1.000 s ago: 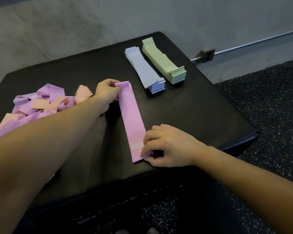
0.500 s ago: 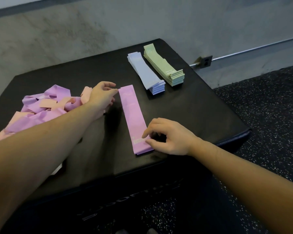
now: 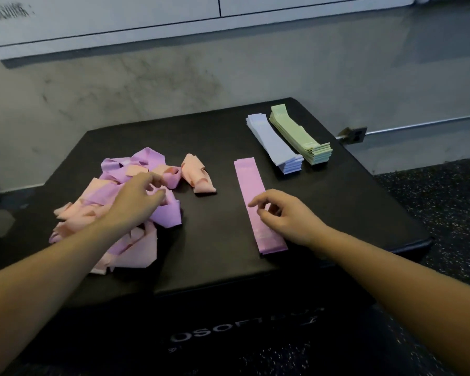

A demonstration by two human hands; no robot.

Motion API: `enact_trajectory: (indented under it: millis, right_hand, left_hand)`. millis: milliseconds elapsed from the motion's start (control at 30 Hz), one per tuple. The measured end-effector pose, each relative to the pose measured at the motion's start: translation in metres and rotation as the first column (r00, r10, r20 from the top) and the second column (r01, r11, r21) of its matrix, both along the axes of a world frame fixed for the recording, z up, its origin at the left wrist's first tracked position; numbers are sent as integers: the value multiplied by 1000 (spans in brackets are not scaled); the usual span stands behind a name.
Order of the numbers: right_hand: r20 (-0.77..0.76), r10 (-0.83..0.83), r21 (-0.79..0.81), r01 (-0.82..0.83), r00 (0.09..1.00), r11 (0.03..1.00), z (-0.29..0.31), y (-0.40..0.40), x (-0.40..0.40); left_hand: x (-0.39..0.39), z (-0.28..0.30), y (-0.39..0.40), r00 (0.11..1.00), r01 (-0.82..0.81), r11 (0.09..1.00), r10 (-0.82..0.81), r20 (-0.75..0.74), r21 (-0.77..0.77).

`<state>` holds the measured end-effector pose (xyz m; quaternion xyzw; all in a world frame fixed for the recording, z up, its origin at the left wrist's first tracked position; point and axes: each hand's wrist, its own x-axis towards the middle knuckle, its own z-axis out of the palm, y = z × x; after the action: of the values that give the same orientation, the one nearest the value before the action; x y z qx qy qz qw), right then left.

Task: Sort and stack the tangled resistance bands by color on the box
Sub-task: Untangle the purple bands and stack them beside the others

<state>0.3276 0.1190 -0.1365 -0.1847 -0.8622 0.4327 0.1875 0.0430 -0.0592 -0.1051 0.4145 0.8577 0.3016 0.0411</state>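
Bands (image 3: 114, 213) left of centre: soft, limp, snag-prone; lift by one free loop; left hand (image 3: 136, 202) and right hand (image 3: 285, 213) loosely open, empty

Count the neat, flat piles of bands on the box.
3: the green stack at the far right, the blue stack touching its left side, and one flat purple band nearer, starting a third. The tangled heap sits left, unsorted.

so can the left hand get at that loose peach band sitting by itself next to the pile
Probably yes. The left hand hovers over the tangled pile, and the loose peach band lies just to its right on the box, apart from the pile, with nothing over it or between them.
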Motion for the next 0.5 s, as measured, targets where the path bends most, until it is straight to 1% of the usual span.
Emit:
enact_trajectory:
  millis: [100, 133, 167, 233, 300, 400, 500]
  right_hand:
    - [44, 62, 56, -64, 997, 996, 4, -13, -28]
    - [64, 88, 72, -93, 994, 993, 5, -18, -38]
    - [80, 108, 77, -114, 991, 990, 8, -23, -49]
    - [119, 125, 86, -136, 985, 987, 13, -34, -71]
    - [178, 139, 114, -161, 974, 980, 18, -47, -93]
    - [222, 158, 233, -210, 962, 950, 21, -67, -126]
    - [314, 145, 423, -275, 938, 863, 16, -79, -153]
  left_hand:
    - [-12, -4, -22, 996, 69, 997, -70, -62, -25]
    - [-15, -7, -28, 994, 76, 996, -79, -81, -38]
    - [-19, -11, -34, 996, 61, 997, -63, -67, -45]
    - [-25, -22, -45, 999, 12, 1000, -11, 47, -17]
    - [-28, -33, -49, 991, -23, 998, 15, 132, 59]
    - [-25, -40, -49, 988, -36, 989, 15, 152, 142]
    - [-25, -43, -51, 987, -43, 980, 12, 162, 194]
